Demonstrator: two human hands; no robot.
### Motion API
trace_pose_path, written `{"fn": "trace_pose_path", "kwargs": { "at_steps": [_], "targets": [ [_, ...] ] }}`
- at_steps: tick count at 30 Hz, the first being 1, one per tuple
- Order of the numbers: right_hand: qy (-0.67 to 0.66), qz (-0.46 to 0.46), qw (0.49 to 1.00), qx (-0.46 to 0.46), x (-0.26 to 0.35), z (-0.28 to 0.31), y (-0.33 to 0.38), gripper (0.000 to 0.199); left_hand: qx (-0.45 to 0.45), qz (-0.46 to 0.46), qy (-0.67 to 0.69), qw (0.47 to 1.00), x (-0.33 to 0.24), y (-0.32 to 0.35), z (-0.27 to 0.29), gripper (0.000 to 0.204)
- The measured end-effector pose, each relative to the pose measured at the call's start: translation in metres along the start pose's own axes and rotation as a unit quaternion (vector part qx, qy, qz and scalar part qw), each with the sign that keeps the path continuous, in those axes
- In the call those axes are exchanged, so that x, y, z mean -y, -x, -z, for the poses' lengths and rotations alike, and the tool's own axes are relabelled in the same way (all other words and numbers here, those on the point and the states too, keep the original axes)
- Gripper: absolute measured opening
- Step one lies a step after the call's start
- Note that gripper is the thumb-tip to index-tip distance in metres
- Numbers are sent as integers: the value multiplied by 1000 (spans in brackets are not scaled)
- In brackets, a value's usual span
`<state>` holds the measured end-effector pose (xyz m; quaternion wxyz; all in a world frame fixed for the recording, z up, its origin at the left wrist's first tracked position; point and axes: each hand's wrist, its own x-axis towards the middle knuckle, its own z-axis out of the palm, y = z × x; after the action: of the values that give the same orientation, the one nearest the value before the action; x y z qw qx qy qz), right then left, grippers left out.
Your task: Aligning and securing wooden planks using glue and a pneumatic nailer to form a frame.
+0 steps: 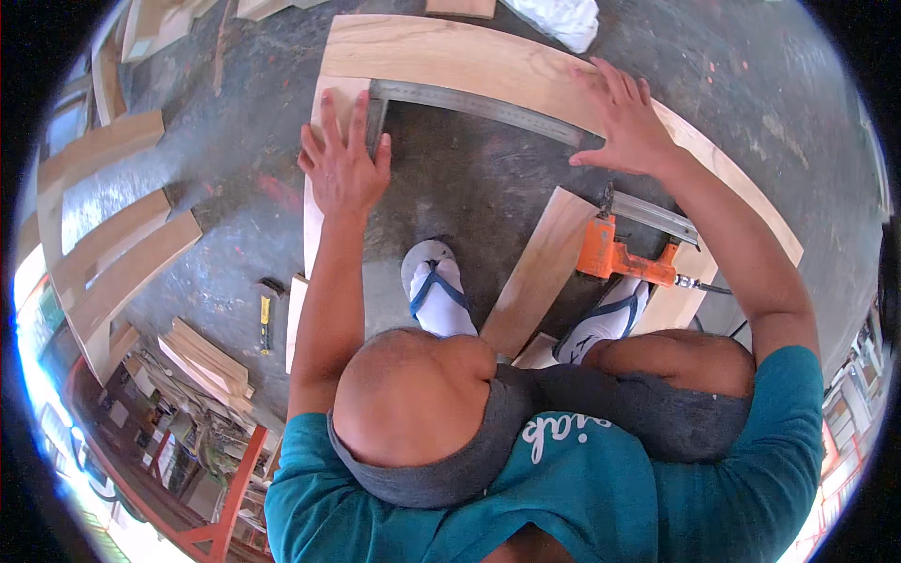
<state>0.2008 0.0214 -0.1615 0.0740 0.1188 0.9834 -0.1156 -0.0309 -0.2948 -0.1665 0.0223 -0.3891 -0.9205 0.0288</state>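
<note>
A long pale wooden board lies across the far side of the floor, curved by the lens. Another board meets it at the left and runs toward me. In their inner corner rests a metal carpenter's square, its long blade along the far board. My left hand lies with fingers spread on the left board, beside the square's short arm. My right hand, fingers apart, is over the far board, near the blade's right end. Neither hand grips anything. Below my right hand lies an orange nail gun.
Between my feet a loose board slants away from me. A hammer with a yellow and black handle lies left of my knee. An assembled wooden frame and stacked slats are at the left. White cloth or plastic lies beyond the far board.
</note>
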Motion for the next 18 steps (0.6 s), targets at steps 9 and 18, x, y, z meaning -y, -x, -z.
{"fn": "trace_pose_path", "kwargs": {
  "at_steps": [9,18],
  "targets": [
    [22,-7,1000,5,3,-3,3,115,-4,0,-18,1000,0,1,2,66],
    [32,-18,999,6,5,-10,2,112,-9,5,-22,1000,0,1,1,65]
  ]
}}
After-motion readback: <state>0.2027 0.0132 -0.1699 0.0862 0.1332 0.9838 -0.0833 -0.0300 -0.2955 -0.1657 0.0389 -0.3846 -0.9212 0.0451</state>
